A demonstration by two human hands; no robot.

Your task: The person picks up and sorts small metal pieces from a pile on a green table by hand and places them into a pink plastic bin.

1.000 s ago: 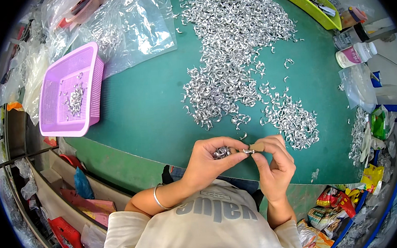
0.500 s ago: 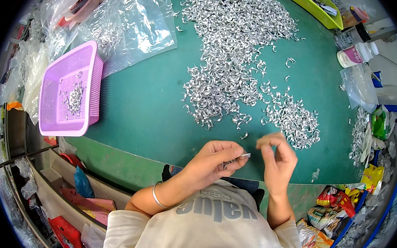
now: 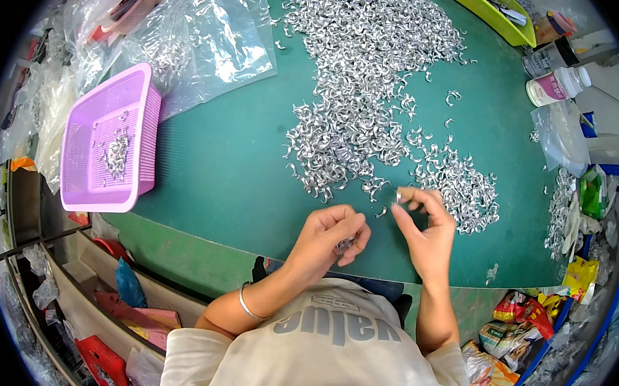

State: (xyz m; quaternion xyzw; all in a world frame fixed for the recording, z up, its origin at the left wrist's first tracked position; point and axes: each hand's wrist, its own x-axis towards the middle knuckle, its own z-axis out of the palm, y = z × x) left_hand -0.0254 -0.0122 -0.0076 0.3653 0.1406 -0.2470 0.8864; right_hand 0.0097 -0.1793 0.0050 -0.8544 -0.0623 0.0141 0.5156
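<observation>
My left hand (image 3: 329, 236) is curled closed over the table's front edge, around a few small curved silver metal pieces (image 3: 344, 245) that show between the fingers. To its right, my right hand (image 3: 427, 229) pinches one small silver piece (image 3: 398, 197) between thumb and forefinger. Just beyond that hand lies a smaller heap of the same curved pieces (image 3: 465, 195). A larger heap (image 3: 377, 34) spreads from the far edge toward the middle of the green table (image 3: 229, 170). The two hands are apart.
A purple plastic basket (image 3: 145, 125) with some pieces inside stands at the left. Clear plastic bags (image 3: 220, 41) lie behind it. At the far right are a yellow-green tray (image 3: 487, 8) and a white bottle (image 3: 557, 86). Colourful packets (image 3: 522, 314) sit beyond the table's right front corner.
My right hand has moved slightly away from me and now shows a piece in its pinch. My left hand has drawn a little left, and its thumb has folded in over the fingers.
</observation>
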